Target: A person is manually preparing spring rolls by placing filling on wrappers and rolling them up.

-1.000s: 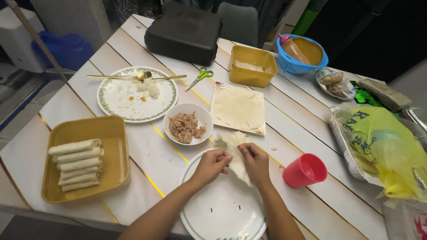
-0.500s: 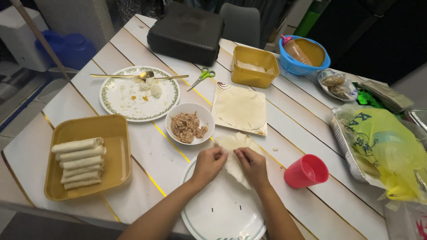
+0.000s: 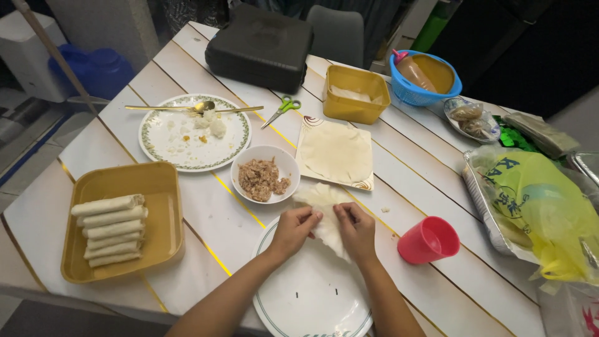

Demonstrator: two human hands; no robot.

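Nearest the viewer, a round white plate (image 3: 312,299) with a thin dark rim line lies on the white slatted table (image 3: 412,187), whose boards are parted by narrow yellow seams. Over the plate's far edge, the left hand (image 3: 292,232) and right hand (image 3: 357,229) both pinch a thin, pale, limp pastry wrapper (image 3: 324,209), fingers curled onto its near fold; the sheet drapes partly on the plate and partly on the table beyond. To the right stands a glossy red plastic cup (image 3: 429,239). To the left, a rectangular mustard-yellow tray (image 3: 146,187) holds a stack of smooth, pale cylindrical rolls (image 3: 109,229) laid side by side. Just beyond the hands sits a small white bowl (image 3: 242,163) of crumbly brown minced filling (image 3: 261,180), and beside it a square plate bearing flat stacked wrappers (image 3: 336,152). Farther left is a round green-patterned plate (image 3: 168,146) with white lumps, crossed by long metal spoons (image 3: 193,108). Green-handled scissors (image 3: 282,110) lie beyond, then a yellow box-shaped container (image 3: 357,93), a blue mesh basket (image 3: 412,92) and a matte black case (image 3: 262,47). At the right edge, a crinkled yellow plastic bag (image 3: 536,206) fills a foil tray.
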